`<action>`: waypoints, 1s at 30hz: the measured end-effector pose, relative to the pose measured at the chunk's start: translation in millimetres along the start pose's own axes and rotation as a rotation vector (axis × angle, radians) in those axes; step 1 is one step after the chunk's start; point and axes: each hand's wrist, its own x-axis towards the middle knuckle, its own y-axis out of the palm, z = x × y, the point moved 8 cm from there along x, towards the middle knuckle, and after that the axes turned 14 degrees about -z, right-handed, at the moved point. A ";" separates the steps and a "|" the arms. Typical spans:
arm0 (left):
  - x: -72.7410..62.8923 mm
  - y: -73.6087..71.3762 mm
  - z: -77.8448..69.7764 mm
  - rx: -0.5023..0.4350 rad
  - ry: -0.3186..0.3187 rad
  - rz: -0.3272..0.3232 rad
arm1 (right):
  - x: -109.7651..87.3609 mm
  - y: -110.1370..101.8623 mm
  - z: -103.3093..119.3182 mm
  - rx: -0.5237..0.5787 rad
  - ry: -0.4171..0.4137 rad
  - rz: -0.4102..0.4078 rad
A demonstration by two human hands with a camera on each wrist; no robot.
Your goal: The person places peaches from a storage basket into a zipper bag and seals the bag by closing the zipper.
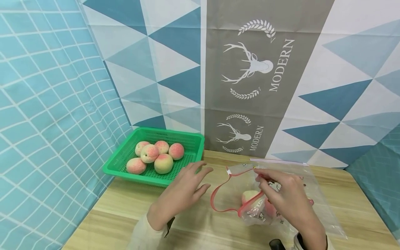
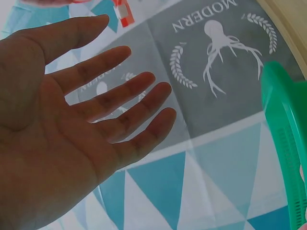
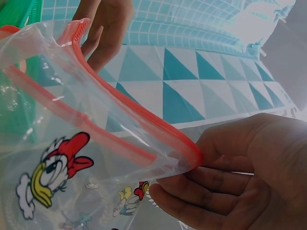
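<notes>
My right hand (image 1: pixel 289 198) pinches the red-edged mouth of a clear zip bag (image 1: pixel 253 217) between thumb and fingers. The bag lies on the table, its mouth gaping to the left, with cartoon duck prints (image 3: pixel 60 170) on its side. A peach (image 1: pixel 249 196) shows inside, and a second pinkish one sits partly behind my fingers. My left hand (image 1: pixel 179 190) hovers between the bag and a green basket (image 1: pixel 134 177), fingers spread and palm bare in the left wrist view. Several peaches (image 1: pixel 149 153) rest in the basket.
Another clear bag (image 1: pixel 328 215) with a pale pink zip (image 1: pixel 278 161) lies flat beneath and behind the red-edged one. A patterned cloth (image 1: pixel 175 69) hangs behind the wooden table (image 1: pixel 118 211). Near my right wrist is a black object (image 1: pixel 276 244).
</notes>
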 end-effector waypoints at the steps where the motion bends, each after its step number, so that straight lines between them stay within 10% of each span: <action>1: 0.2 -0.4 1.7 0.003 -0.005 -0.001 | -0.1 0.4 -0.3 0.000 0.001 0.003; 30: -1.8 1.7 48.6 -0.014 -0.102 0.002 | 0.7 1.7 -6.1 0.052 -0.016 -0.006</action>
